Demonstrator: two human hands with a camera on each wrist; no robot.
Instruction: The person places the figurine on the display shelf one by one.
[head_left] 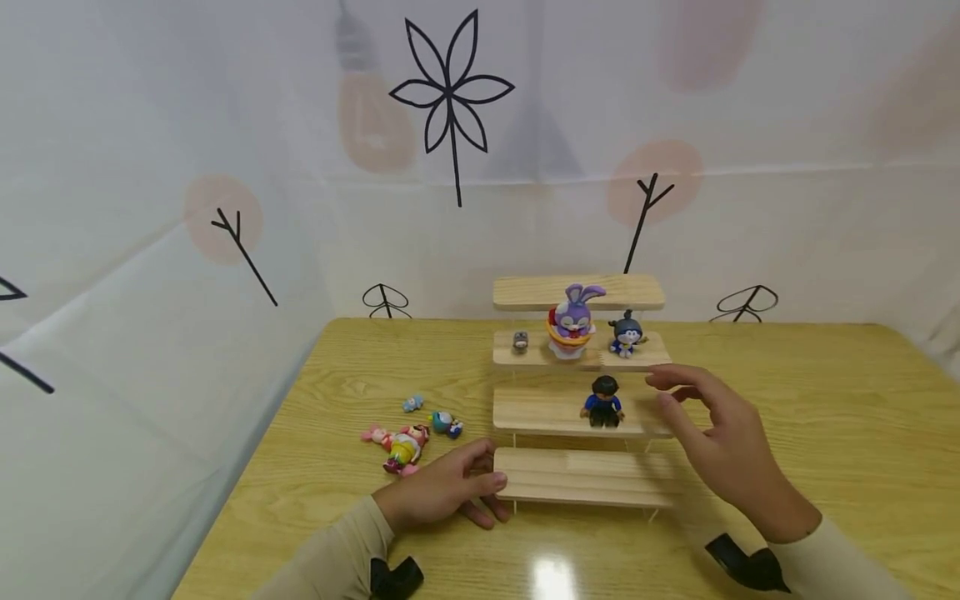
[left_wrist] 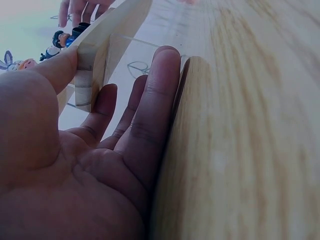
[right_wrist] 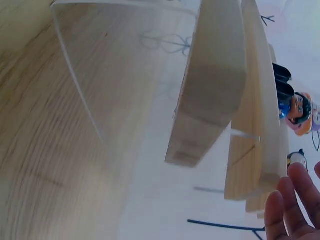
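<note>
A stepped display stand point(head_left: 585, 479) with pale wooden shelves on clear supports stands on the table. My left hand point(head_left: 446, 487) grips the left end of its lowest shelf; the left wrist view has the thumb on the board's end and fingers point(left_wrist: 155, 95) underneath. Beside the right end of the second shelf, my right hand point(head_left: 723, 437) hovers with loosely bent fingers and nothing between them. On that shelf sits a black-haired toy figure point(head_left: 603, 404) in blue. The shelf above bears a purple rabbit figure point(head_left: 573, 321), a small grey figure point(head_left: 521, 341) and a dark-capped figure point(head_left: 625, 335).
Left of the stand, several toy figures lie on the wooden table point(head_left: 825, 433): a yellow-and-pink one point(head_left: 405, 448), a teal one point(head_left: 444, 423) and a small light-blue one point(head_left: 412, 403). A white printed curtain point(head_left: 525, 225) hangs behind.
</note>
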